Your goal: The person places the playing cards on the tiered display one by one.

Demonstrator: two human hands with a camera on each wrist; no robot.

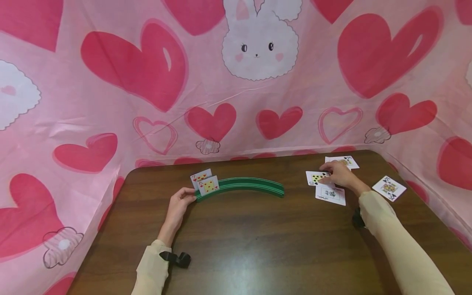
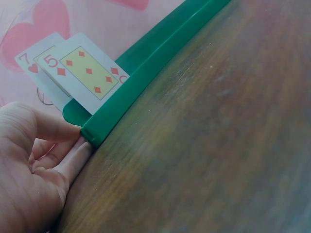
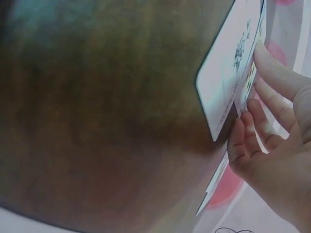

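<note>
My left hand [image 1: 178, 205] pinches the near left end of a curved green card holder [image 1: 250, 184] on the table. Two playing cards lean upright in its slot at that end: a five of diamonds [image 2: 89, 73] in front, partly covering a seven of hearts [image 2: 34, 57]. On the right, my right hand [image 1: 342, 177] has its thumb and fingers on a black ten card [image 1: 314, 178], which overlaps a joker card [image 1: 333, 197] lying on the table. In the right wrist view the curled fingers [image 3: 243, 133] meet the card edges; their exact hold is partly hidden.
A king card [image 1: 350, 162] lies behind my right hand, with another card edge beneath it. Another black king [image 1: 389, 189] lies farther right. Behind the brown table [image 1: 236, 241] hangs a pink cloth [image 1: 254, 94] with hearts and a rabbit.
</note>
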